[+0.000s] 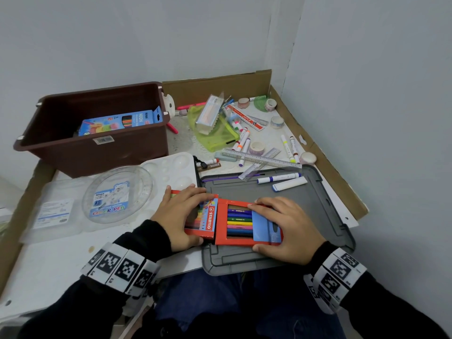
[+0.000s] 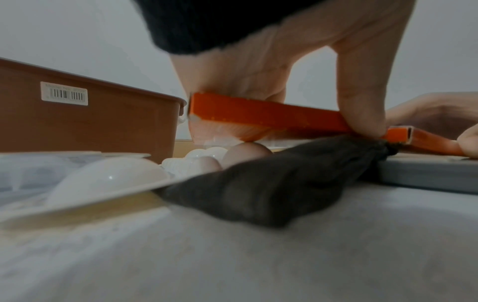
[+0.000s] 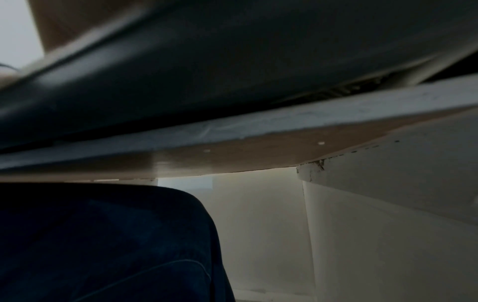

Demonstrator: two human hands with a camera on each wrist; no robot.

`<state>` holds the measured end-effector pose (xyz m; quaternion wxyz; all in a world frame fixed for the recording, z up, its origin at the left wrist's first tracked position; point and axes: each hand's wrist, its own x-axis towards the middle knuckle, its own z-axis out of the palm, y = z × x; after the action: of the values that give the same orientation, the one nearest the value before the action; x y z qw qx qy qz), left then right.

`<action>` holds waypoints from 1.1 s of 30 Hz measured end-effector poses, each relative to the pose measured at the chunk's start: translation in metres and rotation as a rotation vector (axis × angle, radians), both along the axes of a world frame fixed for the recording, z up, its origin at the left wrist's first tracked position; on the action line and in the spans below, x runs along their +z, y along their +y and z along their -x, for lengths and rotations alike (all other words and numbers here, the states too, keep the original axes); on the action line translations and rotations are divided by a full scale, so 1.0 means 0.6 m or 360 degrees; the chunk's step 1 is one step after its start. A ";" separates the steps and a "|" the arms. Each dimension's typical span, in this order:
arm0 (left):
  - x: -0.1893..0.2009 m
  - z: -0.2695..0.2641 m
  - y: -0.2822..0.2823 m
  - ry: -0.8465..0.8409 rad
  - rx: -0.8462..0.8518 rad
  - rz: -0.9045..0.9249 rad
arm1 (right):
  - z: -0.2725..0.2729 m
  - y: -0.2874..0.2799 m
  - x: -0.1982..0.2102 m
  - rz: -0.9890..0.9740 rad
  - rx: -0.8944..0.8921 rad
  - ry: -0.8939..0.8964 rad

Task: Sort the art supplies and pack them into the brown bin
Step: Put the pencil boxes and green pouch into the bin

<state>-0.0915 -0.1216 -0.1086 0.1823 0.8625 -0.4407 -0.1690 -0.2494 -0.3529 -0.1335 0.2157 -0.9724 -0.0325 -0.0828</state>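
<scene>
A red Stabilo pen box [image 1: 208,220] lies open at the table's near edge, partly on a grey lid [image 1: 318,199]. My left hand [image 1: 190,214] grips its left part, fingers on top and thumb on the near edge. My right hand [image 1: 281,226] grips the right part [image 1: 239,222], where a row of coloured pens shows. The left wrist view shows the same red box [image 2: 258,112] pinched between thumb and fingers. The brown bin [image 1: 97,152] stands at the back left with a blue neon pen box [image 1: 122,122] inside. The right wrist view shows only the table's underside.
A clear round Color Pen case [image 1: 117,194] and a white palette [image 1: 168,167] lie left of my hands. Behind are a green pouch [image 1: 215,133], loose markers, rulers [image 1: 261,159] and tape rolls [image 1: 256,148]. Two white markers [image 1: 281,178] rest on the lid. Walls close off the right side.
</scene>
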 end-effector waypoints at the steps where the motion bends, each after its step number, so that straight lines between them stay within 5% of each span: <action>1: 0.000 -0.001 0.000 0.0005 -0.0010 0.0019 | 0.000 0.000 -0.001 0.0007 -0.0002 0.0016; 25: 0.003 0.007 0.003 -0.0067 -0.0007 0.0051 | -0.004 0.010 -0.011 0.0032 -0.0077 0.0060; 33: 0.012 0.005 0.003 0.0125 0.0037 0.0133 | -0.005 0.009 -0.009 0.0117 -0.0077 0.0164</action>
<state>-0.0945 -0.1198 -0.1015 0.2373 0.8519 -0.4299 -0.1821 -0.2463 -0.3473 -0.1392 0.1790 -0.9832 -0.0008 -0.0366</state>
